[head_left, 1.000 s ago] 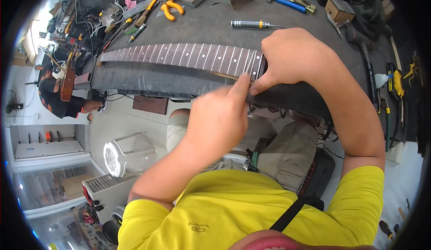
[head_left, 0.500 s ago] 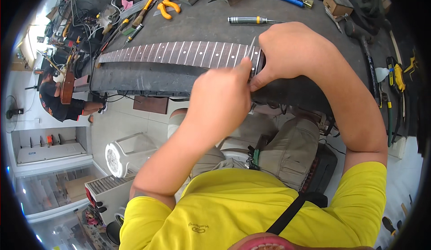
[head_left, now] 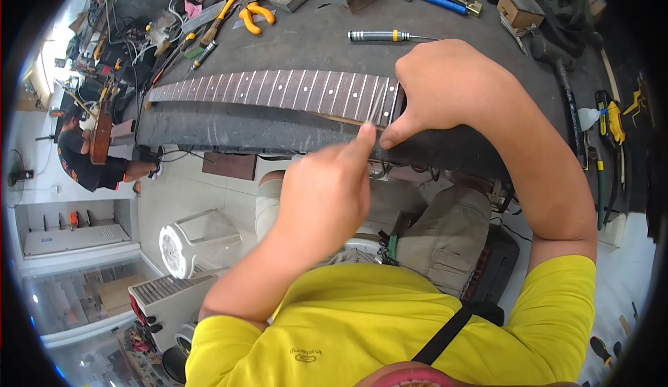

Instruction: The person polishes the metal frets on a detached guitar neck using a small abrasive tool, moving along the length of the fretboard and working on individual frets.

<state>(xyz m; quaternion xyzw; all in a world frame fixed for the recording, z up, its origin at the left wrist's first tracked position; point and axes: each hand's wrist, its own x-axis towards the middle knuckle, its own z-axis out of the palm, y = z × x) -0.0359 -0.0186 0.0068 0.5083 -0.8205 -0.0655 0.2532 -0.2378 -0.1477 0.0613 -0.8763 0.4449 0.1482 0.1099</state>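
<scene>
A guitar neck [head_left: 278, 89] with a dark fretboard, metal frets and pale dots lies across the workbench in front of me. My left hand [head_left: 323, 189] is closed around a thin, pointed metal tool that looks like a needle file [head_left: 378, 103]. The forefinger stretches along this tool, which lies nearly in line with the frets near the neck's right end. My right hand [head_left: 445, 88] grips that end, its thumb on the near edge and its fingers on the far side. Its fingertips are hidden.
Beyond the neck lie a screwdriver [head_left: 379, 36], orange-handled pliers [head_left: 256, 18] and a blue-handled hammer [head_left: 438, 0]. A wooden block [head_left: 520, 9] and a mallet [head_left: 554, 52] sit at the far right. Cables and tools crowd the far left. Another person [head_left: 80, 147] works at left.
My left hand has moved toward me and slightly left, drawing the file's tip back toward the near edge. My right hand keeps its grip on the neck's end. The view has shifted slightly.
</scene>
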